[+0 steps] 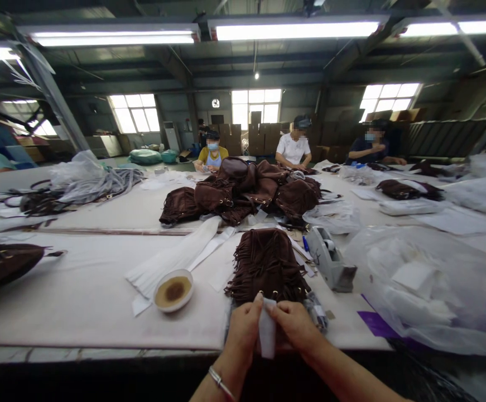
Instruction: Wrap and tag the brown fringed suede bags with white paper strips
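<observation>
A brown fringed bag (265, 259) lies on the table right in front of me, its near end at the table's edge. Over that end my left hand (245, 318) and my right hand (295, 321) come close together, thumbs forward. Between them they pinch a white strip (266, 335), paper or thin cloth, which hangs down toward me. Small gold-coloured metal rings (275, 296) show on the bag just beyond my fingertips. Grey wrapped material (318, 312) pokes out beside the bag at the right. My palms and lower fingers are hidden.
A bowl of brownish contents (173, 291) stands left, near white paper strips (176, 254). Right of the bag are a grey tape dispenser (330, 259) and a large clear plastic bag (431, 285). A heap of brown bags (243, 190) lies beyond. Several people work across the table.
</observation>
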`<state>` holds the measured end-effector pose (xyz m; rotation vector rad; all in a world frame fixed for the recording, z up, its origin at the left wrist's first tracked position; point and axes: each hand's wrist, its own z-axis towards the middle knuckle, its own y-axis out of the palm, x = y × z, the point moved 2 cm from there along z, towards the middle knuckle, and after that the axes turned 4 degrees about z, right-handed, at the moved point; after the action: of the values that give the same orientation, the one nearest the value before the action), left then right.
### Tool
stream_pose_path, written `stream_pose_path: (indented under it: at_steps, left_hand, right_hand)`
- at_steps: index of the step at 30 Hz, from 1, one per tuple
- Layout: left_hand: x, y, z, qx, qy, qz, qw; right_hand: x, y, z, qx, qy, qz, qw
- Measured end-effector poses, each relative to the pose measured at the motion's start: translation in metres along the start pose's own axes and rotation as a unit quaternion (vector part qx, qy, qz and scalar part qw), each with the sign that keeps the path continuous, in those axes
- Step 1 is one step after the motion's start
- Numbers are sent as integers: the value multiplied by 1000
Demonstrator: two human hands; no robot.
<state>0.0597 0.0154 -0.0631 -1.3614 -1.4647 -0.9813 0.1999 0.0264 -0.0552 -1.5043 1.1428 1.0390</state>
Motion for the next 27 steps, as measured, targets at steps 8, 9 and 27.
stream_pose_path:
  at_steps: [8,9,27]
  left_hand:
    - [0,1,3,9,-19,-40,999]
    - [-1,-1,-1,-5,-29,-53,998]
    - [9,-9,-52,-58,36,69,995]
  right_hand:
    - [6,4,-7,-42,79,151,984]
    - [6,5,-8,-52,91,176,979]
    - [12,14,-29,-91,82,243,962]
